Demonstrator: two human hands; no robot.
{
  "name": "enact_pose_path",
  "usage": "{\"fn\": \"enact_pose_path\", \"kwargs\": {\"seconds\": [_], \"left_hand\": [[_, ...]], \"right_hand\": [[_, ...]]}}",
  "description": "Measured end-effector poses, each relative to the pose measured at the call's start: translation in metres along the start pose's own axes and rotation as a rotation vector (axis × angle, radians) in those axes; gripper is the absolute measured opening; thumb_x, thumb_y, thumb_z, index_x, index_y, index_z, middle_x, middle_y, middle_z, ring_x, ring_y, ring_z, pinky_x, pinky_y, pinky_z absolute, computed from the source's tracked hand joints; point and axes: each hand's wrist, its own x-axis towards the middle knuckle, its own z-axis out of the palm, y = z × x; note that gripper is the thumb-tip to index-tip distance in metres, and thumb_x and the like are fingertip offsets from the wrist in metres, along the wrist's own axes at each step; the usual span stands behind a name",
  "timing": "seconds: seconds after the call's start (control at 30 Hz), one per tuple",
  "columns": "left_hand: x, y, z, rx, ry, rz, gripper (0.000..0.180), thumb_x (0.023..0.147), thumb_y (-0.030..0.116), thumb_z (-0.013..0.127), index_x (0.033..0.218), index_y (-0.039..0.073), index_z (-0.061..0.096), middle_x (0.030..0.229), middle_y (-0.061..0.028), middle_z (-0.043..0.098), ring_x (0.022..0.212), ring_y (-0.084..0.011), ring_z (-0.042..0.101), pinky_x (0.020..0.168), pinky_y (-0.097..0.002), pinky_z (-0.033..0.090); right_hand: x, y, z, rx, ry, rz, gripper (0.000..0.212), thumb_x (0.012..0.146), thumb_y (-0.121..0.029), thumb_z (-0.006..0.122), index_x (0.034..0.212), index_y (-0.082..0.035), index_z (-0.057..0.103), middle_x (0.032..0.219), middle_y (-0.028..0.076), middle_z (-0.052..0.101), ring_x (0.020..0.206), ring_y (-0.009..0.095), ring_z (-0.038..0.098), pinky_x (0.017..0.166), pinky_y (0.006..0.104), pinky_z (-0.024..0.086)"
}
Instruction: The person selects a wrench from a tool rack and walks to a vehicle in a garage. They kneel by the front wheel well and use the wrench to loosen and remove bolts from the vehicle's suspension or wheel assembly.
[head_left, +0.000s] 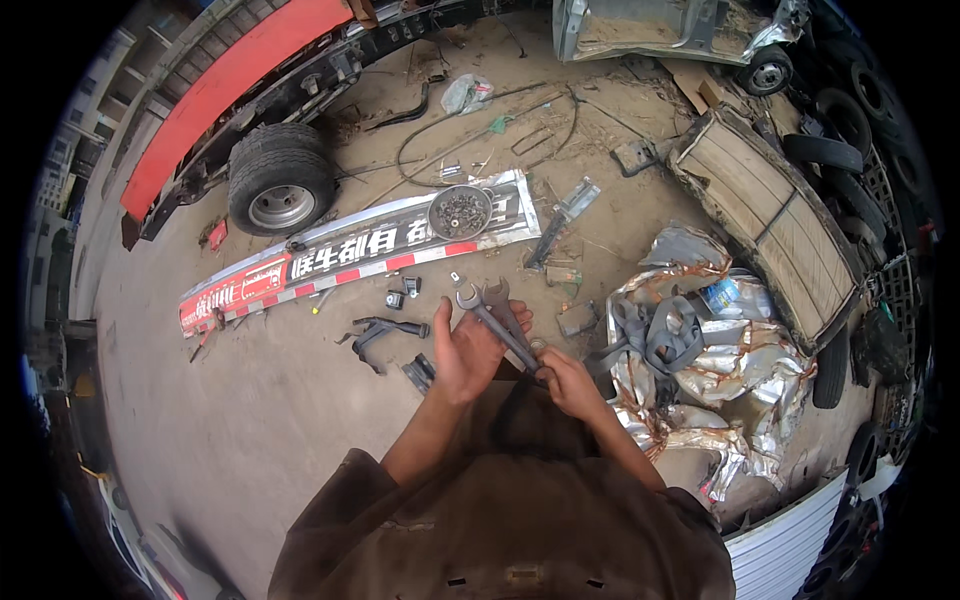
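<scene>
Two open-end wrenches [497, 330] lie side by side in front of my body, one bright silver and one darker, their jaws pointing up and away. Around their lower ends my right hand [568, 383] is closed. My left hand [468, 352] is open, palm up and thumb spread; its fingers stretch behind the wrench heads, which seem to lie against them. On the ground just beyond my hands is a black bracket-like part [380, 335], with small dark metal blocks [403, 291] near it.
A metal bowl of nuts and bolts [461, 212] rests on a long printed panel [350, 250]. Truck wheels [282, 190] stand at the upper left. Crumpled silver sheeting [740, 370] with grey straps [672, 335] lies right, below a ribbed panel [765, 215] and piled tyres [825, 150].
</scene>
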Motion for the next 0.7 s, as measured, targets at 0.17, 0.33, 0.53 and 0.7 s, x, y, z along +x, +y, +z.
{"fn": "enact_pose_path", "kwargs": {"seconds": [0.17,0.33,0.53,0.7], "left_hand": [[0.095,0.034,-0.024,-0.224,0.052,0.221,0.073,0.093,0.064,0.034,0.131,0.003,0.046,0.102,-0.0121,0.06,0.097,-0.0282,0.056,0.099,-0.0478,0.04],[0.197,0.051,-0.115,-0.511,0.455,0.164,0.058,0.091,0.056,0.031,0.101,0.007,0.061,0.09,-0.0051,0.059,0.09,-0.0244,0.054,0.093,-0.0447,0.041],[0.338,0.121,-0.064,-0.45,0.382,0.193,0.055,0.095,0.058,0.031,0.094,0.009,0.057,0.083,-0.0038,0.055,0.08,-0.0218,0.051,0.085,-0.0388,0.043],[0.438,0.188,-0.012,-0.341,0.217,0.299,0.053,0.097,0.061,0.033,0.089,0.011,0.05,0.077,-0.0011,0.048,0.072,-0.0173,0.045,0.072,-0.0334,0.039]], "right_hand": [[0.127,0.011,-0.046,0.102,-0.116,-0.099,0.009,0.08,0.003,0.055,0.089,-0.001,0.055,0.091,0.016,0.056,0.085,0.039,0.059,0.072,0.0423,0.047],[0.227,0.103,-0.036,-0.06,-0.429,-0.037,0.007,0.086,-0.005,0.058,0.091,-0.001,0.056,0.09,0.015,0.058,0.085,0.036,0.06,0.072,0.043,0.048],[0.388,0.104,-0.096,-0.181,-0.522,0.011,0.016,0.093,-0.019,0.054,0.092,-0.003,0.057,0.095,0.018,0.056,0.09,0.039,0.057,0.077,0.0457,0.046],[0.494,0.107,-0.131,0.096,-0.491,0.009,0.025,0.1,-0.022,0.046,0.096,0.0,0.058,0.094,0.014,0.054,0.084,0.028,0.055,0.078,0.0363,0.046]]}}
